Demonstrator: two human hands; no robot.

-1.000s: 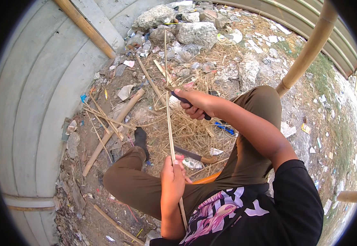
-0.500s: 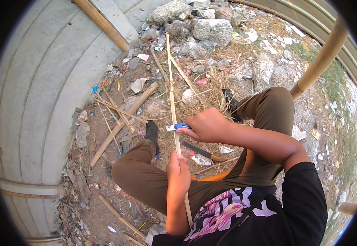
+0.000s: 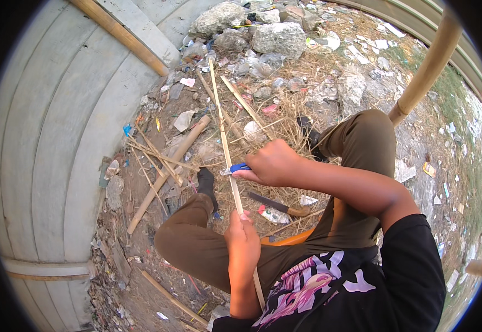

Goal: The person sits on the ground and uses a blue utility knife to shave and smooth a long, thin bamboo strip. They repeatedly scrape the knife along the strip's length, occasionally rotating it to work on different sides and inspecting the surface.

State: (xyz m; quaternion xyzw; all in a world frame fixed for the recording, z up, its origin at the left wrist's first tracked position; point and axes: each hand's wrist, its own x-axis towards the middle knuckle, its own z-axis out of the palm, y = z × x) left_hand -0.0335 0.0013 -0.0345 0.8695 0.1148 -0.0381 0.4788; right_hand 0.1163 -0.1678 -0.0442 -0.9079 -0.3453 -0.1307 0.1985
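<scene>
A long, pale bamboo strip slants up between my legs, its far end pointing toward the rocks. My left hand is closed around its lower part, and the near end runs back past my forearm. In my right hand is a blue utility knife, its metal end lying across the strip a little beyond my left hand. Below my right forearm, a large knife with a dark blade and wooden handle rests on the ground.
Thin shavings cover the ground beyond my hands. To the left lie a thick bamboo pole and several split sticks. Rocks stand at the far end, a grey panel wall at left, and an upright bamboo post at right.
The far end of the bamboo strip has swung slightly left. My right hand and the utility knife have shifted a little left with it, still across the strip.
</scene>
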